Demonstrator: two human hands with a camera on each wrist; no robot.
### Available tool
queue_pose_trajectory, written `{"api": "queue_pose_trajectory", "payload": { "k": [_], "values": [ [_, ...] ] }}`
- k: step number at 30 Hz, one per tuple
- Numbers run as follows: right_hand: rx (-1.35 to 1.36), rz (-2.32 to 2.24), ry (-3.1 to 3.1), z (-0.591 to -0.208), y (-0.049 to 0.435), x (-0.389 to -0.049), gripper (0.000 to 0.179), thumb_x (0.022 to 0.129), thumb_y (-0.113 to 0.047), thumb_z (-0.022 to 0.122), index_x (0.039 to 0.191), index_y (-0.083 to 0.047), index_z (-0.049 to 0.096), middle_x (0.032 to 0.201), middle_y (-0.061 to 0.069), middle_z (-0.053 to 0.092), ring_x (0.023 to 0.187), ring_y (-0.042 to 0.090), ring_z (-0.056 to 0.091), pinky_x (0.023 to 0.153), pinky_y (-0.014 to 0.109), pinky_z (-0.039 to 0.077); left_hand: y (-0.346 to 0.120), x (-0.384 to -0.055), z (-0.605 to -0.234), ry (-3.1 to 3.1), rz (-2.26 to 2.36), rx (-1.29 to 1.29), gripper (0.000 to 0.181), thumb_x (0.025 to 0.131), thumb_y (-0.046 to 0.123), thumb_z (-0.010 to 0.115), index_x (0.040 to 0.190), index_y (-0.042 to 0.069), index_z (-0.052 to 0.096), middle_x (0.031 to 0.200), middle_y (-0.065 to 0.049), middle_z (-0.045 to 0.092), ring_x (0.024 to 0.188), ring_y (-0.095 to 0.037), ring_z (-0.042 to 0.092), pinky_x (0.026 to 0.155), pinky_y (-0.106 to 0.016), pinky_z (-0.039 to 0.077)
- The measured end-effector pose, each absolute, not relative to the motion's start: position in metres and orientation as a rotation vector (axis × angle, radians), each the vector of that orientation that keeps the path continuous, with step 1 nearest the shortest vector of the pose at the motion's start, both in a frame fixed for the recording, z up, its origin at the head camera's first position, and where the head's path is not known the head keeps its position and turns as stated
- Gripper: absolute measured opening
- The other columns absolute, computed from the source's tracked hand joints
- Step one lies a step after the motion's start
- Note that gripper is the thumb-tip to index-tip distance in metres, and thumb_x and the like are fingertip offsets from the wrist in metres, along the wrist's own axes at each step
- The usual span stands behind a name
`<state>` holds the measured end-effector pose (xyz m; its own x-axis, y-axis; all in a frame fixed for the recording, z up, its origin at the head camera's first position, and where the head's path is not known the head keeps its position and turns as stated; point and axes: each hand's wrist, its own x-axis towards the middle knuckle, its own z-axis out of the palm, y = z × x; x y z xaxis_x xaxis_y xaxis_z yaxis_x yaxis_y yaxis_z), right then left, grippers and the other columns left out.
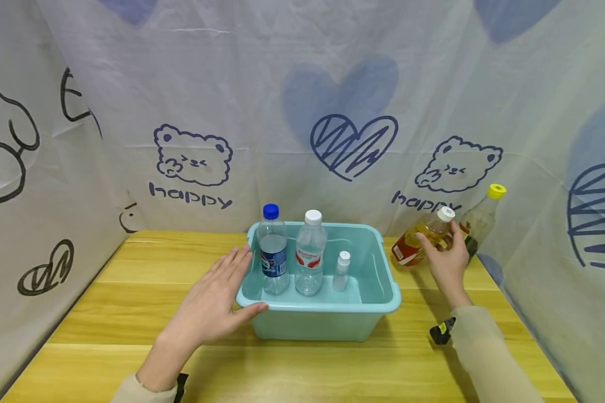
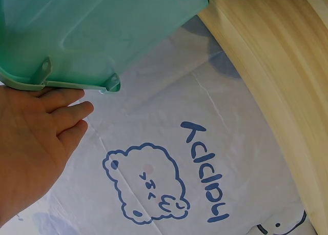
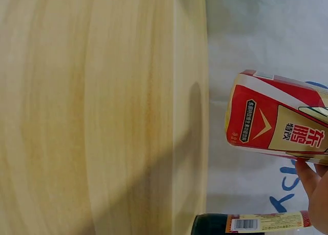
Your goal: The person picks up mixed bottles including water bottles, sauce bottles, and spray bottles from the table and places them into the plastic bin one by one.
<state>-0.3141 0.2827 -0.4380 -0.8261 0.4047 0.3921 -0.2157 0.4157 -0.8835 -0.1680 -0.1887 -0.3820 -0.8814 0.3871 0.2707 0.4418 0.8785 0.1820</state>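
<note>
My right hand (image 1: 448, 266) grips a drink bottle (image 1: 412, 243) with a white cap, amber contents and a red and gold label. The bottle leans to the left, right of the teal plastic bin (image 1: 312, 324); its label (image 3: 277, 119) shows large in the right wrist view. Fingers of my left hand (image 1: 206, 308) lie straight along the bin's left rim, thumb at the front corner. Inside the bin stand a blue-capped bottle (image 1: 274, 254), a clear bottle (image 1: 310, 257) with a red and white label, and a small white-capped bottle (image 1: 341, 274).
Behind my right hand stands a bottle (image 1: 480, 221) with a yellow cap and dark contents. The wooden table (image 1: 131, 313) ends at a printed cloth (image 1: 262, 112) hung at the back and sides. A black strap piece (image 1: 440, 333) shows at my right wrist.
</note>
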Motion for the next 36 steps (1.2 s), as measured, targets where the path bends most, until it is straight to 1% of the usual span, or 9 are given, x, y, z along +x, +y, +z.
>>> {"api": "queue_pose_trajectory", "payload": {
  "k": [4, 9, 12, 21, 26, 28, 32, 33, 36],
  "values": [
    [-0.137, 1.437, -2.063, -0.434, 0.282, -0.307, 0.079, 0.092, -0.032, 0.082, 0.159, -0.020, 0.041, 0.155, 0.007, 0.050, 0.138, 0.028, 0.052, 0.112, 0.047, 0.050, -0.189, -0.168, -0.382, -2.827, -0.358, -0.633, 0.103, 0.095, 0.074, 0.053, 0.164, 0.002, 0.026, 0.172, -0.013, 0.020, 0.158, -0.035, 0.022, 0.128, -0.050, 0.023],
    [-0.077, 1.483, -1.980, -0.426, 0.281, -0.300, 0.078, 0.091, -0.019, 0.083, 0.158, -0.017, 0.043, 0.151, 0.008, 0.053, 0.132, 0.023, 0.055, 0.106, 0.033, 0.054, -0.190, -0.168, -0.383, -2.814, -0.370, -0.634, 0.103, 0.095, 0.074, 0.054, 0.163, 0.002, 0.028, 0.171, -0.014, 0.023, 0.158, -0.035, 0.022, 0.128, -0.050, 0.023],
    [-0.051, 1.510, -1.933, -0.421, 0.280, -0.296, 0.078, 0.090, -0.014, 0.083, 0.157, -0.014, 0.043, 0.150, 0.008, 0.053, 0.131, 0.020, 0.056, 0.104, 0.029, 0.055, -0.190, -0.168, -0.383, -2.812, -0.372, -0.632, 0.103, 0.095, 0.074, 0.054, 0.163, 0.002, 0.028, 0.171, -0.014, 0.024, 0.158, -0.035, 0.023, 0.128, -0.051, 0.024],
    [0.004, 1.484, -1.899, -0.405, 0.283, -0.287, 0.075, 0.091, -0.011, 0.081, 0.156, -0.015, 0.044, 0.149, 0.007, 0.055, 0.131, 0.018, 0.058, 0.102, 0.027, 0.056, -0.189, -0.168, -0.383, -2.792, -0.369, -0.640, 0.103, 0.095, 0.073, 0.055, 0.163, 0.001, 0.028, 0.171, -0.014, 0.022, 0.157, -0.037, 0.025, 0.128, -0.051, 0.024],
    [0.054, 1.489, -1.862, -0.392, 0.282, -0.279, 0.071, 0.092, -0.010, 0.080, 0.154, -0.017, 0.046, 0.144, 0.002, 0.057, 0.125, 0.015, 0.060, 0.094, 0.019, 0.057, -0.189, -0.168, -0.382, -2.783, -0.362, -0.646, 0.102, 0.096, 0.072, 0.055, 0.163, 0.000, 0.028, 0.171, -0.015, 0.023, 0.156, -0.037, 0.026, 0.127, -0.051, 0.026],
    [0.078, 1.486, -1.849, -0.387, 0.281, -0.276, 0.071, 0.092, -0.008, 0.079, 0.154, -0.017, 0.045, 0.143, 0.001, 0.057, 0.124, 0.015, 0.060, 0.093, 0.017, 0.056, -0.190, -0.169, -0.381, -2.787, -0.359, -0.648, 0.101, 0.096, 0.072, 0.054, 0.163, 0.000, 0.028, 0.171, -0.015, 0.023, 0.156, -0.037, 0.026, 0.127, -0.051, 0.026],
    [0.108, 1.476, -1.831, -0.375, 0.280, -0.270, 0.071, 0.091, -0.005, 0.079, 0.154, -0.016, 0.046, 0.144, 0.004, 0.056, 0.125, 0.017, 0.060, 0.096, 0.021, 0.057, -0.190, -0.170, -0.380, -2.796, -0.358, -0.650, 0.102, 0.096, 0.072, 0.054, 0.163, 0.000, 0.027, 0.171, -0.014, 0.021, 0.156, -0.037, 0.025, 0.127, -0.050, 0.025],
    [0.112, 1.473, -1.827, -0.373, 0.279, -0.269, 0.071, 0.091, -0.004, 0.079, 0.153, -0.015, 0.046, 0.144, 0.005, 0.056, 0.126, 0.017, 0.060, 0.099, 0.021, 0.055, -0.190, -0.170, -0.380, -2.796, -0.362, -0.651, 0.102, 0.096, 0.071, 0.054, 0.163, 0.000, 0.027, 0.171, -0.014, 0.021, 0.156, -0.037, 0.025, 0.127, -0.051, 0.025],
    [0.124, 1.483, -1.808, -0.364, 0.278, -0.266, 0.070, 0.091, -0.004, 0.079, 0.153, -0.013, 0.047, 0.143, 0.006, 0.057, 0.126, 0.019, 0.059, 0.097, 0.021, 0.056, -0.190, -0.170, -0.379, -2.798, -0.365, -0.655, 0.102, 0.096, 0.072, 0.054, 0.163, 0.000, 0.027, 0.171, -0.015, 0.022, 0.156, -0.037, 0.025, 0.127, -0.051, 0.025]
  ]
}}
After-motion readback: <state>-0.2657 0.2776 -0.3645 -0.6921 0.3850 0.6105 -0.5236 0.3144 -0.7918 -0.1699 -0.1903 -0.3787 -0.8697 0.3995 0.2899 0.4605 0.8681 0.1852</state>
